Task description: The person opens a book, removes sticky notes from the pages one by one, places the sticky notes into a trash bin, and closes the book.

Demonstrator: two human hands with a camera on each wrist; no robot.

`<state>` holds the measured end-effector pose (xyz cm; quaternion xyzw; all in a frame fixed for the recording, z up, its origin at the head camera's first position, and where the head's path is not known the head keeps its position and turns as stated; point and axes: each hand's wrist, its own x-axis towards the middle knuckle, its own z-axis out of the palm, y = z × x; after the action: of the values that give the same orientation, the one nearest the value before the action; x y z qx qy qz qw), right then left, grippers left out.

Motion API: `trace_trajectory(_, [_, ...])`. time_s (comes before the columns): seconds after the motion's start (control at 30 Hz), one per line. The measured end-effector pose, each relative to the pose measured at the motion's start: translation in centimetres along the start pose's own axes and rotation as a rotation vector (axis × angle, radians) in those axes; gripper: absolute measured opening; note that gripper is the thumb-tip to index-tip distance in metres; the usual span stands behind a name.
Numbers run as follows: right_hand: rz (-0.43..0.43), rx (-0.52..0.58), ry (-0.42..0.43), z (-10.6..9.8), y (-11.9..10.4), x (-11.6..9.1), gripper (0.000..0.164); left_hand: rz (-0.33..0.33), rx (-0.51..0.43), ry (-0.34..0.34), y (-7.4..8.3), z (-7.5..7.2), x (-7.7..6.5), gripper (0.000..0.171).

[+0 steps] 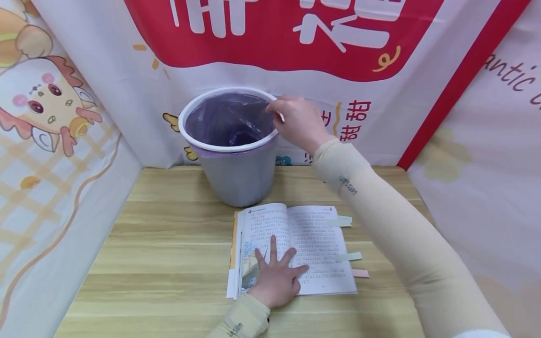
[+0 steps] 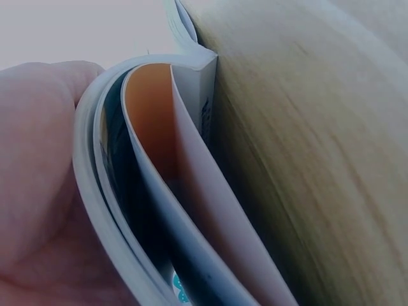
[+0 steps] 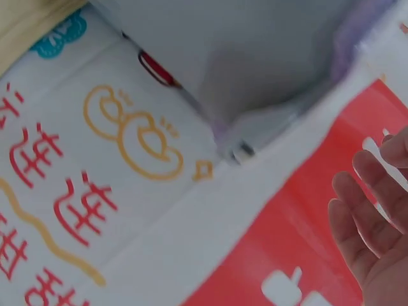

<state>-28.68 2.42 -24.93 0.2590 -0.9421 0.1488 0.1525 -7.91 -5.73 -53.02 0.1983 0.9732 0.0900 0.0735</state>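
Observation:
An open book point(image 1: 317, 244) with printed pages lies on the wooden table. My left hand point(image 1: 276, 279) rests on it with fingers spread, across the left page and the centre fold. In the left wrist view, the book's curved pages point(image 2: 191, 166) stand close beside that hand point(image 2: 38, 185). My right hand point(image 1: 300, 119) is over the right side of the rim of a grey trash bin point(image 1: 241, 176), which has a white rim and a purple liner bag point(image 1: 230, 117). The right wrist view shows its fingers point(image 3: 357, 223) loosely bent, with nothing visible in them.
Pale green sticky tabs point(image 1: 344, 221) and a pink one point(image 1: 360, 273) stick out from the book's right edge. The bin stands behind the book, near a printed cloth backdrop point(image 1: 262, 77). Printed cloth point(image 1: 55, 155) also lines both sides of the table point(image 1: 169, 253).

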Motion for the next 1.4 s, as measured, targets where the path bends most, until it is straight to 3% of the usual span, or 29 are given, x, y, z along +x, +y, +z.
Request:
trace_trajectory(0.27, [-0.087,0.016,0.149,-2.3,2.4,-3.8,0.029,-0.005,-0.004,0.007,-0.3,0.3,-0.2,0.042])
trace_trajectory(0.53, [-0.1,0.03,0.242,-2.5,6.0,-10.1,0.025,-0.007,-0.022,-0.005,-0.3,0.1,-0.2,0.042])
trace_trajectory(0.77, [-0.048,0.024,0.305,-1.3,9.5,-16.3,0.023,0.001,-0.026,0.001,-0.5,0.2,-0.1,0.043])
trace_trajectory(0.97, [-0.071,0.024,0.347,1.1,11.7,-20.6,0.022,0.003,-0.032,0.003,-0.3,-0.1,-0.1,0.043])
trace_trajectory(1.13, [-0.016,0.019,0.267,4.4,13.1,-24.4,0.022,-0.001,-0.04,-0.002,0.0,-0.5,-0.1,0.043])
trace_trajectory(1.4, [0.155,0.035,0.076,9.3,14.4,-30.0,0.022,0.004,-0.051,0.006,0.4,-0.9,-0.3,0.042])
